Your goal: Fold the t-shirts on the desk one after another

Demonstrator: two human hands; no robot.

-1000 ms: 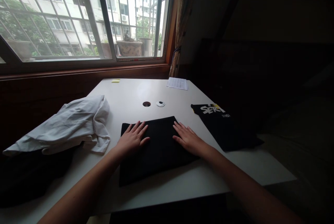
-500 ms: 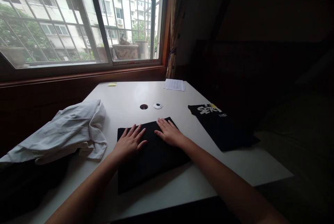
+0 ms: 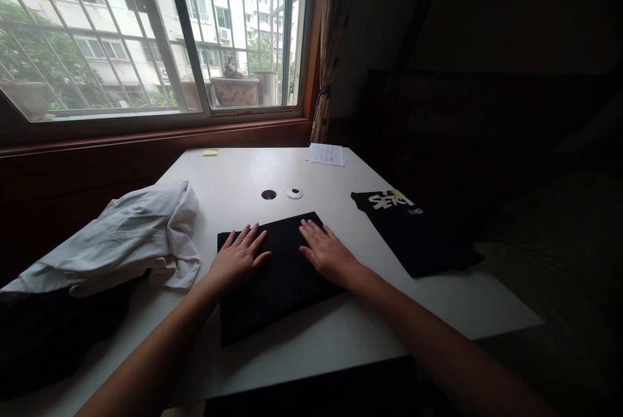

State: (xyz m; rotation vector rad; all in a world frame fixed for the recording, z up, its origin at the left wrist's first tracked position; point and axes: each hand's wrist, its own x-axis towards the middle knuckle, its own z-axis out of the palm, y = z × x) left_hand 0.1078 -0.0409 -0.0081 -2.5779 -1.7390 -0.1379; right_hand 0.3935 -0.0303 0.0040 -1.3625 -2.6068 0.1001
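Note:
A folded black garment (image 3: pixel 277 281) lies flat on the white table (image 3: pixel 243 177) in front of me. My left hand (image 3: pixel 237 257) rests palm down on its left part, fingers stretched out. My right hand (image 3: pixel 328 251) lies flat on its right part, fingers spread and pointing toward the window. Neither hand grips anything.
A crumpled white shirt (image 3: pixel 121 238) lies at the left over a dark heap (image 3: pixel 53 333). A folded black garment with white lettering (image 3: pixel 413 232) sits at the right edge. A cable hole (image 3: pixel 268 194), its white cap (image 3: pixel 294 193), a paper sheet (image 3: pixel 326 154) and a yellow note (image 3: pixel 211 152) lie farther back.
My right hand slid left across the black garment toward its middle, then back right and slightly toward me. My left hand stayed nearly in place. The camera shifted a little.

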